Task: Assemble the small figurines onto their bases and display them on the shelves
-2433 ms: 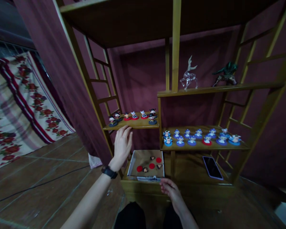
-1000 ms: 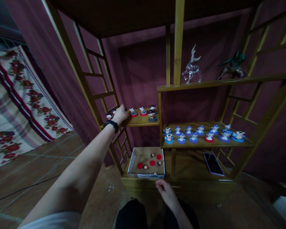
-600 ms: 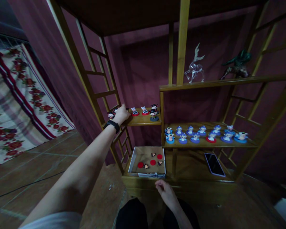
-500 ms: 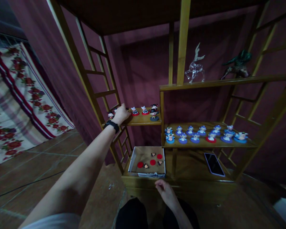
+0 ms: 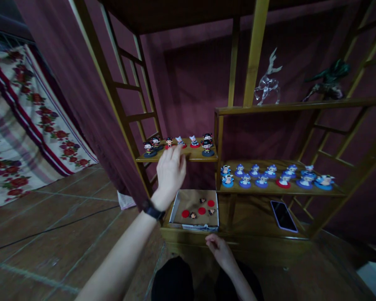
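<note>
My left hand (image 5: pixel 170 173), with a black watch on its wrist, hovers in front of the small left shelf (image 5: pixel 194 156), fingers stretched upward and holding nothing. On that shelf stands a row of small figurines (image 5: pixel 178 144) on red and dark bases. My right hand (image 5: pixel 217 247) rests low by the front edge of the bottom shelf, its fingers loosely curled. Just behind it lies a shallow cardboard box (image 5: pixel 177 205) with red discs and small figurine parts inside.
Several blue-based figurines (image 5: pixel 271 175) line the middle right shelf. A phone (image 5: pixel 283 215) lies flat on the bottom shelf. A glass deer (image 5: pixel 267 85) and a dark green statue (image 5: pixel 327 81) stand on the upper shelf. A floral cloth (image 5: pixel 25 121) hangs at left.
My left hand has drawn back from the far left of the figurine shelf and now hangs in front of it, open. The right hand has barely moved.
</note>
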A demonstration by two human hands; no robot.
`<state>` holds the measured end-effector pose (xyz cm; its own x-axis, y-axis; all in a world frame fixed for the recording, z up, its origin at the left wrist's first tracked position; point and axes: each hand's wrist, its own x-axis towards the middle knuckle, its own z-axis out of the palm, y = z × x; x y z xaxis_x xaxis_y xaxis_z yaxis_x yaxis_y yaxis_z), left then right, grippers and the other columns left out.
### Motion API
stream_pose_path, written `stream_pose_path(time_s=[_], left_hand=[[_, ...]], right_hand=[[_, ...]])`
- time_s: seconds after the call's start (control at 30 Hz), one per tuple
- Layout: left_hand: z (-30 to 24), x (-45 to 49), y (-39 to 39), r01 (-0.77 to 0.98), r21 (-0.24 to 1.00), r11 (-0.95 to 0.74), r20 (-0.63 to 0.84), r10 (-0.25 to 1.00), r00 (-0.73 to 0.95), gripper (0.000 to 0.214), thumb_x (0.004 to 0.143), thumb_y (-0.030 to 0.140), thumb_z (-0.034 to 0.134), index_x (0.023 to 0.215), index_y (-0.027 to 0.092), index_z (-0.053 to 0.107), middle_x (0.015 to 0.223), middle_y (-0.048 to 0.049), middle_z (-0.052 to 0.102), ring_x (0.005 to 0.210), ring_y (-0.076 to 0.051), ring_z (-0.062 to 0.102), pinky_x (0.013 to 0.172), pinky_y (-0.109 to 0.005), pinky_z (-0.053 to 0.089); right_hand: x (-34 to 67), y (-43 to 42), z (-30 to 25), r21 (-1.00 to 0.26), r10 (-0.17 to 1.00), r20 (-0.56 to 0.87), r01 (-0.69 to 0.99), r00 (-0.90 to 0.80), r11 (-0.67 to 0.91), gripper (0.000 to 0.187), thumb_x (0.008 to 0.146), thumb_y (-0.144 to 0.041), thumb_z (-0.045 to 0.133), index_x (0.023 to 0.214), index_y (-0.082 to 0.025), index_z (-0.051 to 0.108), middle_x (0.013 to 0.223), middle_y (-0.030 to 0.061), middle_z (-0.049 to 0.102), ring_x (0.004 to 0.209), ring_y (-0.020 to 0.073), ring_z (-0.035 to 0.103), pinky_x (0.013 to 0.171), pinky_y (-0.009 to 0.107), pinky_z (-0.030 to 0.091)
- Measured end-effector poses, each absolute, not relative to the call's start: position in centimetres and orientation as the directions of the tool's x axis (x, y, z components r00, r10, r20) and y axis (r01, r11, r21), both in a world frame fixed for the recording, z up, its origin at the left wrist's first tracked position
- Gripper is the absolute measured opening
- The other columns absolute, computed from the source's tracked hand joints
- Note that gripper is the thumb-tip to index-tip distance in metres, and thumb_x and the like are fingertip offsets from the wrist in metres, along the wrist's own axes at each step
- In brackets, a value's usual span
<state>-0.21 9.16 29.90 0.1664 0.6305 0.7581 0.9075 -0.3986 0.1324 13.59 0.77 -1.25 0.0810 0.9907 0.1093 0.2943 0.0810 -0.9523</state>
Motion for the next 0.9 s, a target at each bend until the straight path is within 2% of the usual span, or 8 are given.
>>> stream_pose_path(time_s=[0.13,0.23,0.33,0.53,0.63,0.73,0.83,0.9], left_hand=[[18.1,-1.0,7.0,0.827,0.356,-0.434,0.583,0.795,0.166,0.031,0.085,0.021,0.041,0.111,0.023,0.056,0.112,-0.0073,0.059,0.104,-0.019,0.055,0.092,-0.031,0.04],[9.1,-2.2,7.8,0.77,0.601,-0.214,0.264,0.963,0.062,0.023,0.079,0.017,0.047,0.094,0.021,0.065,0.096,-0.0064,0.067,0.085,-0.019,0.063,0.078,-0.031,0.047],[4.3,-3.1,10.0,0.659,0.751,-0.04,0.052,0.999,0.001,0.02,0.074,0.013,0.052,0.085,0.018,0.067,0.082,-0.0057,0.069,0.078,-0.018,0.065,0.071,-0.029,0.049],[4.2,-2.2,16.1,0.389,0.92,0.045,0.002,0.993,-0.119,0.025,0.068,0.014,0.057,0.091,0.015,0.066,0.079,-0.0065,0.069,0.072,-0.017,0.065,0.065,-0.026,0.051],[3.7,-1.7,18.1,0.272,0.961,0.047,-0.002,0.987,-0.162,0.028,0.071,0.016,0.056,0.097,0.014,0.064,0.082,-0.0073,0.069,0.073,-0.016,0.064,0.064,-0.024,0.05],[2.3,-1.6,18.8,0.205,0.972,0.113,-0.073,0.978,-0.193,0.027,0.076,0.015,0.049,0.1,0.012,0.061,0.082,-0.0081,0.068,0.071,-0.015,0.064,0.063,-0.024,0.05],[1.9,-1.5,18.6,0.33,0.939,0.094,-0.058,0.992,-0.116,0.027,0.081,0.015,0.043,0.102,0.013,0.06,0.083,-0.0085,0.067,0.075,-0.016,0.064,0.066,-0.026,0.05],[2.2,-1.1,18.3,0.548,0.829,-0.114,0.108,0.993,0.043,0.027,0.083,0.019,0.044,0.105,0.018,0.059,0.093,-0.0082,0.066,0.085,-0.017,0.062,0.074,-0.028,0.048]], right_hand=[[13.9,1.0,-1.8,-0.952,0.99,0.103,0.297,0.1,0.069,0.023,0.075,-0.041,0.053,0.082,-0.023,0.066,0.083,0.0042,0.069,0.082,0.0213,0.063,0.078,0.033,0.047],[14.1,1.1,-2.2,-0.949,0.996,0.074,0.31,0.05,0.055,0.021,0.076,-0.037,0.052,0.083,-0.023,0.065,0.084,0.0041,0.069,0.084,0.0208,0.063,0.079,0.033,0.047],[14.2,1.2,-2.3,-0.953,0.998,0.046,0.303,0.042,0.031,0.023,0.076,-0.04,0.051,0.083,-0.023,0.066,0.084,0.0033,0.069,0.083,0.02,0.063,0.076,0.031,0.048],[14.0,4.3,-2.5,-0.96,0.985,0.009,0.276,0.171,-0.039,0.032,0.076,-0.047,0.05,0.086,-0.02,0.066,0.078,0.0038,0.068,0.07,0.018,0.062,0.061,0.029,0.05],[14.3,7.6,-2.1,-0.89,0.976,0.086,0.456,0.199,-0.014,0.026,0.081,-0.037,0.045,0.089,-0.022,0.064,0.082,0.0031,0.067,0.075,0.0181,0.062,0.069,0.03,0.049],[14.4,11.1,-1.1,-0.693,0.978,0.114,0.719,0.176,-0.049,0.025,0.082,-0.021,0.039,0.094,-0.023,0.062,0.094,0.0045,0.066,0.085,0.0176,0.062,0.078,0.029,0.045],[14.0,14.1,-0.7,-0.44,0.988,0.077,0.894,0.136,-0.089,0.032,0.081,-0.011,0.038,0.104,-0.021,0.058,0.112,0.0091,0.059,0.094,0.0181,0.06,0.081,0.028,0.042],[13.6,15.4,-1.2,-0.342,0.994,0.055,0.937,0.093,-0.069,0.035,0.08,-0.009,0.038,0.108,-0.02,0.056,0.119,0.011,0.054,0.102,0.0192,0.056,0.084,0.028,0.04]])
